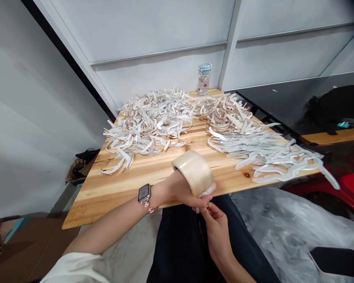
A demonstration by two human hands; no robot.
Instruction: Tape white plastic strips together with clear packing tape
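A wide roll of clear packing tape is held at the near edge of the wooden table. My left hand reaches into the roll's core and grips it, its thumb at the lower rim. My right hand is closed in a pinch just below, fingertips meeting my left thumb. Whatever lies between those fingertips is too small to make out. A crumpled whitish bit of tape sticks out at the roll's lower edge.
Curled whitish strips are heaped at the back left, with another heap at the back right. Straighter strips overhang the right edge. A water bottle stands by the wall. Plastic sheeting and a phone lie at right.
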